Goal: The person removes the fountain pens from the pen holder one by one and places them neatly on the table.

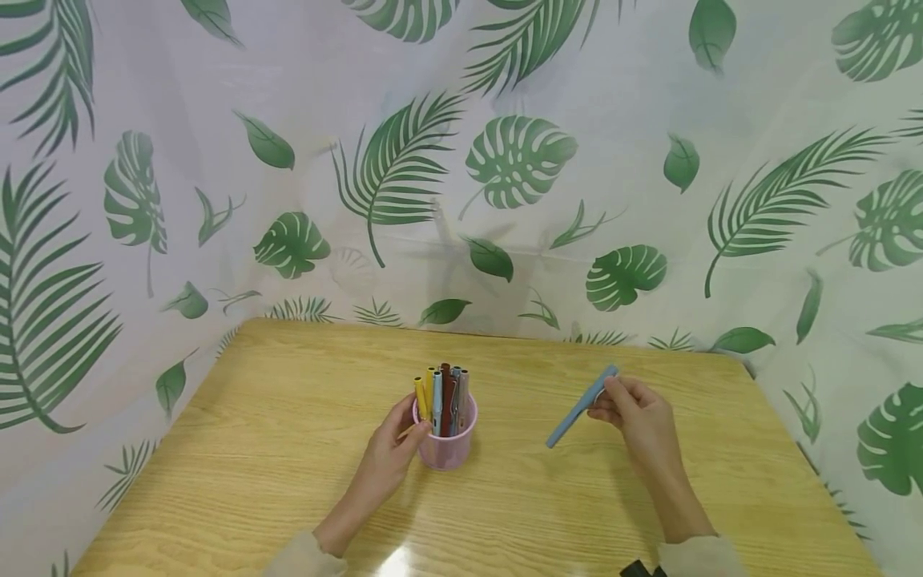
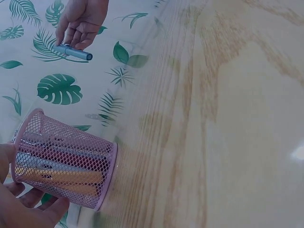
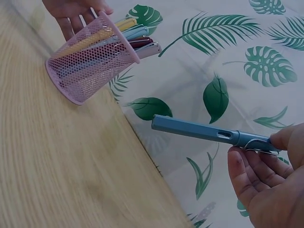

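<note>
A pink mesh pen cup [image 1: 445,455] stands upright on the table, holding several pens in yellow, light blue, dark red and grey-pink [image 1: 464,398]. My left hand [image 1: 385,450] holds the cup at its left side, the thumb at the rim and the fingers against the mesh [image 2: 66,159]. To the right of the cup, my right hand [image 1: 645,421] pinches a blue pen [image 1: 580,407] near its clip end. That pen slants in the air above the table, its other end pointing down toward the cup's side. In the right wrist view the capped pen [image 3: 194,129] shows its metal clip beside the fingers.
The wooden table [image 1: 288,401] reaches back to a white curtain [image 1: 404,264] printed with green leaves, which also runs along both sides. A small black object [image 1: 638,569] pokes in at the bottom edge near the right sleeve [image 1: 699,557].
</note>
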Demonstrator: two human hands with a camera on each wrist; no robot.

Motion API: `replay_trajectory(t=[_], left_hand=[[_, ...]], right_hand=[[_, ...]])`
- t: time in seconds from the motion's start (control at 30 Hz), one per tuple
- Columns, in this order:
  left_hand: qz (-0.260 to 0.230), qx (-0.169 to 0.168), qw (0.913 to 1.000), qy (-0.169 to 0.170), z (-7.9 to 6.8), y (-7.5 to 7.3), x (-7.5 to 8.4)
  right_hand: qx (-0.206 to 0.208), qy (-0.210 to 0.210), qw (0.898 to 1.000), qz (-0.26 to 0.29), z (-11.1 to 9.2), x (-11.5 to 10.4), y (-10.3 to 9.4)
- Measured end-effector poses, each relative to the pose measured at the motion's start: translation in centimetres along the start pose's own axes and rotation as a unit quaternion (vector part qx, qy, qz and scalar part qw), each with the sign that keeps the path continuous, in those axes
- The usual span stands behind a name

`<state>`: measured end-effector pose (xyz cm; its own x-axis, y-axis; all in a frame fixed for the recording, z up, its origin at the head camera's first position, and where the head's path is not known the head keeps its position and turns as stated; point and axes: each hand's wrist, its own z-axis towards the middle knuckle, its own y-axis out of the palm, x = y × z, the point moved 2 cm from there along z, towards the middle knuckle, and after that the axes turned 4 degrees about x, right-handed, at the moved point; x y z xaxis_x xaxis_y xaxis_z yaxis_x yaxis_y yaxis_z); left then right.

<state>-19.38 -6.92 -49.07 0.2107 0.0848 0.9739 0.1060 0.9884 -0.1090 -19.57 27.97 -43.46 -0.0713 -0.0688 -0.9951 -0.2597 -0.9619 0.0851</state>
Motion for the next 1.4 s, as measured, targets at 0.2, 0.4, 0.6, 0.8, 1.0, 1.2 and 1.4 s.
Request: replay_trajectory(t=[0.2, 0.4, 0.6, 0.8, 1.0, 1.2, 1.4], left_hand=[[0.002, -0.002, 1.0000, -0.001, 0.0, 0.0, -0.2], [0.005, -0.001, 1.0000, -0.004, 0.1, 0.0, -0.2], [0.009, -0.001, 0.9999, -0.006, 0.1, 0.0, -0.1], [0.014, 0.000, 0.9999, -0.009, 0.1, 0.0, 0.0], [0.017, 0.004, 0.9998, -0.007, 0.1, 0.0, -0.2], [0.017, 0.006, 0.9998, -0.006, 0.1, 0.1, -0.2], [0.013, 0.007, 0.9999, -0.002, 0.0, 0.1, 0.0]], right_hand=[[-0.010, 0.019, 1.000, -0.017, -0.2, 1.0, 0.4], [-0.029, 0.029, 0.999, -0.033, -0.3, 1.9, 1.1], [-0.043, 0.039, 0.997, -0.049, -0.3, 2.8, 2.2], [-0.054, 0.048, 0.997, -0.041, -0.3, 3.6, 3.4], [-0.069, 0.055, 0.995, -0.044, -0.6, 4.3, 4.3], [-0.071, 0.064, 0.995, -0.040, -0.8, 4.8, 5.1], [-0.071, 0.073, 0.994, -0.051, -0.9, 5.3, 5.7]])
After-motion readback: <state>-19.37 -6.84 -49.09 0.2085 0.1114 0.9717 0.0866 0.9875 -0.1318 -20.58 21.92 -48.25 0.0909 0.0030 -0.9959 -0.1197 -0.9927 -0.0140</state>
